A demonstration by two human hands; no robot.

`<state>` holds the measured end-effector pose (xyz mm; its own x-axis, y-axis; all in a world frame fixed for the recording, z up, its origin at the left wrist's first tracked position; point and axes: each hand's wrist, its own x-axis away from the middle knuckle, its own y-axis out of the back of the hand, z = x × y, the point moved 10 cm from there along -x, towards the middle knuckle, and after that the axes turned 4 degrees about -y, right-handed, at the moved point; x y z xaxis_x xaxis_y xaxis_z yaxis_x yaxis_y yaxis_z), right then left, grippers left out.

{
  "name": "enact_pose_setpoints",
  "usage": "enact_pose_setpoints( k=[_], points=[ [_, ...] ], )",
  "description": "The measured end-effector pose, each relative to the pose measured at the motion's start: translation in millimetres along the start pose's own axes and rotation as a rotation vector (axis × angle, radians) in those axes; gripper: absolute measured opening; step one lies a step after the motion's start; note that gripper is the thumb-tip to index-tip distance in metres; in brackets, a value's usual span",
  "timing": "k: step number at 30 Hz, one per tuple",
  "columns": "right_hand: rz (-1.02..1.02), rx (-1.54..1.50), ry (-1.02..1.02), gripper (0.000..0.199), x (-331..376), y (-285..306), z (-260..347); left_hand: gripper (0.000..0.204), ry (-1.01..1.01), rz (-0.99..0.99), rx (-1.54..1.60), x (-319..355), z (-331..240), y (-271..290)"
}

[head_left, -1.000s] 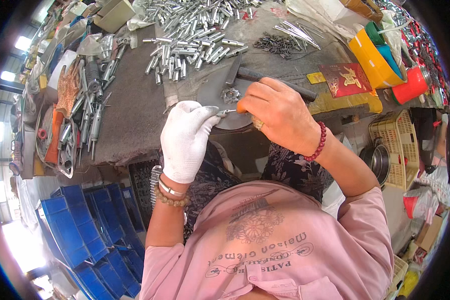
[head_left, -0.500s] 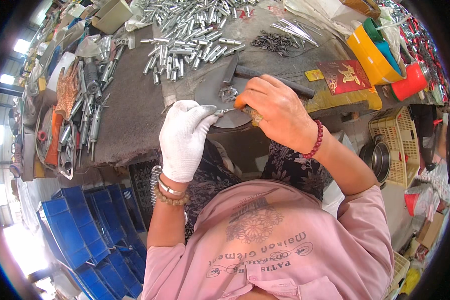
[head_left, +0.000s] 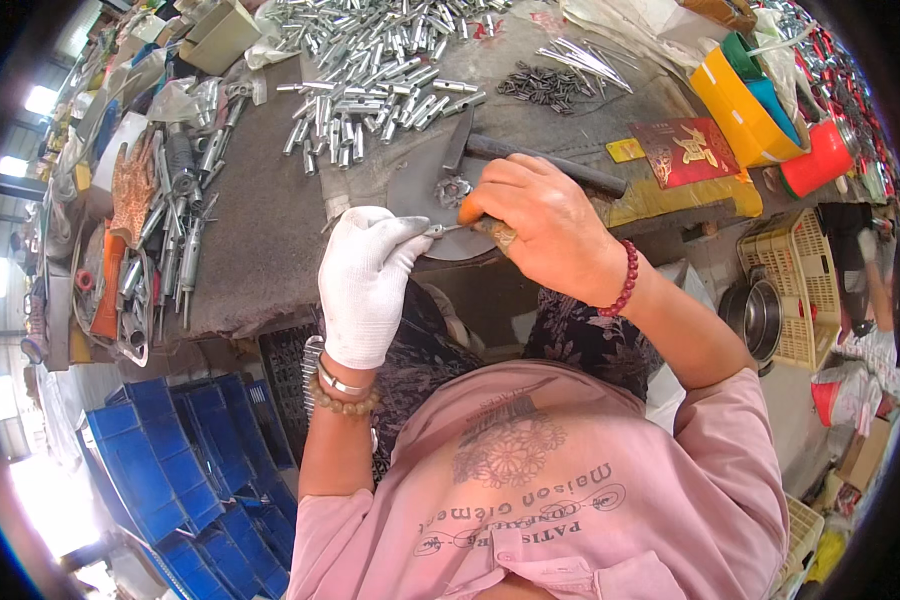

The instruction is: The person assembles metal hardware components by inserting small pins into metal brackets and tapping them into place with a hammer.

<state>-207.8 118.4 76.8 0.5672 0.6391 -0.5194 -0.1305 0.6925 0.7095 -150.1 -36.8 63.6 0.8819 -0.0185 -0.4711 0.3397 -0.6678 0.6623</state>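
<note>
My left hand [head_left: 365, 290], in a white knit glove, pinches a small metal piece [head_left: 434, 231] between thumb and forefinger. My bare right hand [head_left: 550, 230], with an orange cover on a fingertip, is closed on a thin metal rod [head_left: 453, 227] whose tip meets that piece. The rod's other end is hidden in my fingers. Both hands are over a grey round plate [head_left: 415, 185] at the bench's near edge. On the plate sits a silver notched metal part [head_left: 453, 190]. Just beyond my right hand lies a hammer [head_left: 570, 168], its head toward the left.
Silver metal tubes [head_left: 370, 90] are heaped at the far middle, beside small dark pins [head_left: 545, 85] and thin rods [head_left: 585, 65]. Tools crowd the left side. A red envelope [head_left: 685, 155], yellow container [head_left: 740, 110] and red jar [head_left: 818, 160] stand right. Blue bins [head_left: 150, 450] sit lower left.
My right hand has shifted slightly left, bringing the thin rod closer to the small metal piece. My left hand keeps its pinch and has barely moved.
</note>
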Motion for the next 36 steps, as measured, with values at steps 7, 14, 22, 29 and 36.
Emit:
enact_pose_setpoints(
  k=[7, 14, 22, 29, 36],
  points=[
    [0.007, -0.048, -0.031, 0.020, -5, -7, -3, 0.018, -0.008, 0.028, -0.045, -3, -6, -1],
    [-0.074, -0.005, -0.098, 0.022, -15, 35, -19, 0.018, -0.037, 0.031, -0.073, -2, -7, 0],
    [-0.058, 0.411, -0.498, 0.020, -3, 78, -136, 0.019, -0.030, 0.010, -0.045, -3, -8, 2],
    [0.017, 0.563, -0.532, 0.021, -12, 61, -138, 0.018, -0.057, -0.004, -0.051, -1, -9, 2],
    [-0.031, 0.458, -0.484, 0.022, -9, 73, -146, 0.017, -0.055, -0.005, -0.012, -1, -6, 2]
  ],
)
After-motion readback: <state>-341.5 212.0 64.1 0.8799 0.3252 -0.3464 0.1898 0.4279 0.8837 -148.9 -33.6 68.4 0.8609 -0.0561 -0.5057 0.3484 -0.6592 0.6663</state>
